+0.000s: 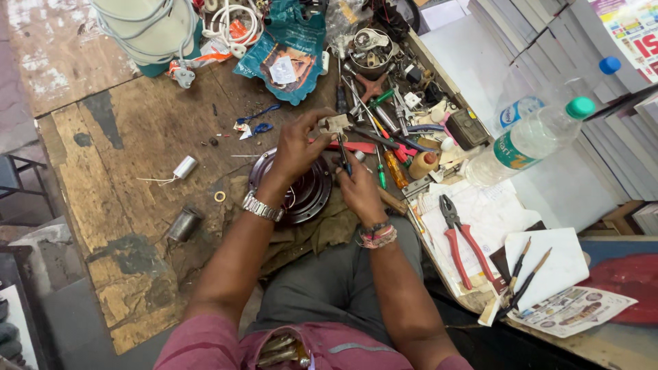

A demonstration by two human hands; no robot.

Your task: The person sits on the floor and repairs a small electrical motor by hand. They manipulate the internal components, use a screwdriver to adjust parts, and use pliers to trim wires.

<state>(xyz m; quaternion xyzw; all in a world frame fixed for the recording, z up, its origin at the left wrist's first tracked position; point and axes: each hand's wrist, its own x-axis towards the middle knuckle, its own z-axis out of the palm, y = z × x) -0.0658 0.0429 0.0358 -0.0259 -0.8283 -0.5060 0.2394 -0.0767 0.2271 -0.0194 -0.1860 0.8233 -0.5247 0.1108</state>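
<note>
My left hand, with a metal watch on the wrist, pinches a small pale metal part above the workbench. My right hand, with thread bands on the wrist, grips a dark-handled screwdriver whose tip points up at that part. Just under both hands lies a round dark metal cover plate on an olive cloth. Both hands are closed around what they hold.
Red-handled pliers lie on papers at the right, with two brushes beside them. A plastic water bottle lies on its side. Screwdrivers and small parts crowd the far bench. A white capacitor, a washer and a metal cylinder sit left.
</note>
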